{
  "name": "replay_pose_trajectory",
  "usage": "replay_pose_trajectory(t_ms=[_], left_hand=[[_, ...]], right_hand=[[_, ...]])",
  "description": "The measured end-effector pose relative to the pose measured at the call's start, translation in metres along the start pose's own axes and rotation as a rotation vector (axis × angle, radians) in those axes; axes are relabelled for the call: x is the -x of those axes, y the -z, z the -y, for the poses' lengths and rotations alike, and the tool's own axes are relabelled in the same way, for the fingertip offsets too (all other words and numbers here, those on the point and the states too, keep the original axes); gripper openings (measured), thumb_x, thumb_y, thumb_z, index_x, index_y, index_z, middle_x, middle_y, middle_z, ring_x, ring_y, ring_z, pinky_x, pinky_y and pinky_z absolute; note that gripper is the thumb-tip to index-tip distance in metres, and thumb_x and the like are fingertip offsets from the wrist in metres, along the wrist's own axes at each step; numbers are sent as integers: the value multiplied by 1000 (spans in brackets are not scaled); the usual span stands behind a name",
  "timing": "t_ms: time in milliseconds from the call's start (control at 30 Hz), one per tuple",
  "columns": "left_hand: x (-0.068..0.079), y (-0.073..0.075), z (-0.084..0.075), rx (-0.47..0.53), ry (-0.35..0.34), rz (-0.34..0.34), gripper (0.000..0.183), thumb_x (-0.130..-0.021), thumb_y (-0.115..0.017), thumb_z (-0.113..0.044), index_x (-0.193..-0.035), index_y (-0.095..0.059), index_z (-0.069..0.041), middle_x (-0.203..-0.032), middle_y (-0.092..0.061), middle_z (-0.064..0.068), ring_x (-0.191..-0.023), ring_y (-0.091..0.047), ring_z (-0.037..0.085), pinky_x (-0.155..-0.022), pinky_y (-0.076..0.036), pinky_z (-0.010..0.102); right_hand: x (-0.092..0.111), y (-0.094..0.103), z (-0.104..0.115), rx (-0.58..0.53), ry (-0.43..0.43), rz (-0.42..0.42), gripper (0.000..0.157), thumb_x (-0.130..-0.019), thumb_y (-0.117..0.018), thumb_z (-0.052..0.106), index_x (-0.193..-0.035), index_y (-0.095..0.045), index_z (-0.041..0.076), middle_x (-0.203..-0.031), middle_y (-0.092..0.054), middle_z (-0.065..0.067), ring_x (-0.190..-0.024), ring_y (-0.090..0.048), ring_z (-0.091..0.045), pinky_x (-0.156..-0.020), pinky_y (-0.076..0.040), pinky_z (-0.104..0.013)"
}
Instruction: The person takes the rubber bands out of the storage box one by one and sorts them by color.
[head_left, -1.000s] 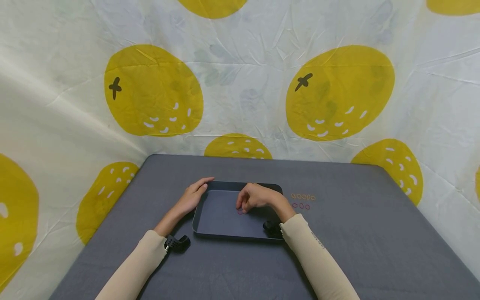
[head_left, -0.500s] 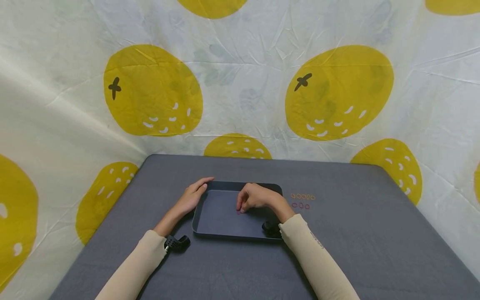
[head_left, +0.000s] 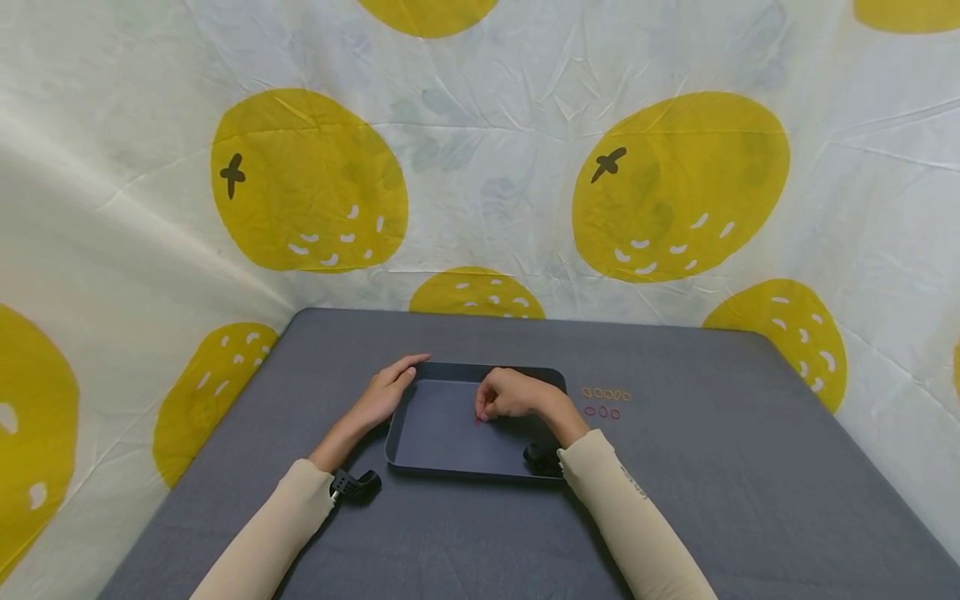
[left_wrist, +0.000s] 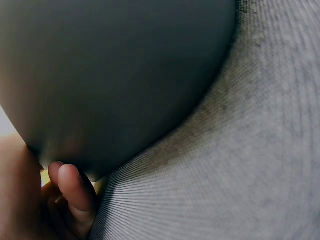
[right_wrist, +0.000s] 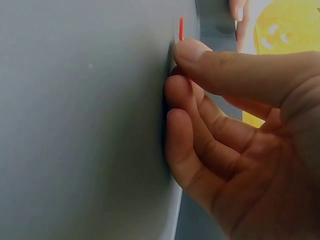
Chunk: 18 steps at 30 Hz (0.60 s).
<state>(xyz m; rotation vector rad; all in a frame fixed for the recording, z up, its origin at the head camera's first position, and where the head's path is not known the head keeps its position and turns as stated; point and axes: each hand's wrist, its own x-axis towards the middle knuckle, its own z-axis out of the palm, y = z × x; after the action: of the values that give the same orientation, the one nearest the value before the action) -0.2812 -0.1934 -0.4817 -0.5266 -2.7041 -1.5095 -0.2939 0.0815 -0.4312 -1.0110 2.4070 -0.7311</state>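
A dark shallow tray [head_left: 450, 477] lies on the grey cloth. My left hand [head_left: 381, 393] grips its back left corner, thumb at the rim and forefinger reaching along the back edge. In the left wrist view, curled fingers [left_wrist: 75, 187] show against the tray's dark side [left_wrist: 130, 85]. My right hand [head_left: 510, 393] is inside the tray, low over its floor, pinching a small red rubber band [right_wrist: 181, 28] between thumb and forefinger. Part of the band sticks out past the thumb tip; the rest is hidden. The other right-hand fingers are curled close to the tray floor.
Right of the tray, on the cloth, lie a row of several small orange bands [head_left: 608, 394] and a row of three red bands [head_left: 603, 412]. A white curtain with yellow fruit prints [head_left: 307, 179] hangs behind the table.
My right hand's fingertips have risen slightly with the red rubber band, which now shows as a thinner shape below them. The left hand and tray stay where they were.
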Motion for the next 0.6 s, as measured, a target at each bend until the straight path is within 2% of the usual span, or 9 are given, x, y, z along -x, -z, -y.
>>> replay_pose_trajectory(t_ms=[100, 333, 433, 600], left_hand=[[1, 0, -3, -4, -2, -1, 40, -106, -36, -25, -144, -46, -21, -150, -43, 5, -141, -36, 30, -111, -31, 56], [5, 4, -21, 33, 22, 18, 40, -106, -36, -17, -145, -45, -9, -151, -41, 13, -141, -33, 36, -111, -28, 59], [4, 4, -17, 18, 16, 16, 41, -106, -36, -20, -145, -45, -12, -151, -41, 11, -141, -34, 34, -112, -29, 58], [1, 1, -2, -11, 10, -1, 39, -106, -37, -28, -144, -47, -23, -150, -43, 4, -141, -36, 28, -112, -31, 54]], right_hand=[[1, 1, 1, 17, -19, -35, 17, -88, -64, 3, -79, -73, 13, -72, -68, 0, -57, -52, -8, -51, -42, -23], [4, 4, 4, 11, -25, -75, 15, -88, -65, 4, -80, -74, 13, -73, -70, 0, -60, -58, -12, -53, -45, -26], [5, 5, 3, 18, -17, -89, 14, -89, -66, 6, -81, -74, 15, -74, -70, 1, -61, -59, -12, -55, -47, -27], [8, 6, 1, 9, -13, -120, 10, -88, -69, 9, -83, -75, 15, -77, -71, 4, -65, -63, -11, -61, -52, -29]])
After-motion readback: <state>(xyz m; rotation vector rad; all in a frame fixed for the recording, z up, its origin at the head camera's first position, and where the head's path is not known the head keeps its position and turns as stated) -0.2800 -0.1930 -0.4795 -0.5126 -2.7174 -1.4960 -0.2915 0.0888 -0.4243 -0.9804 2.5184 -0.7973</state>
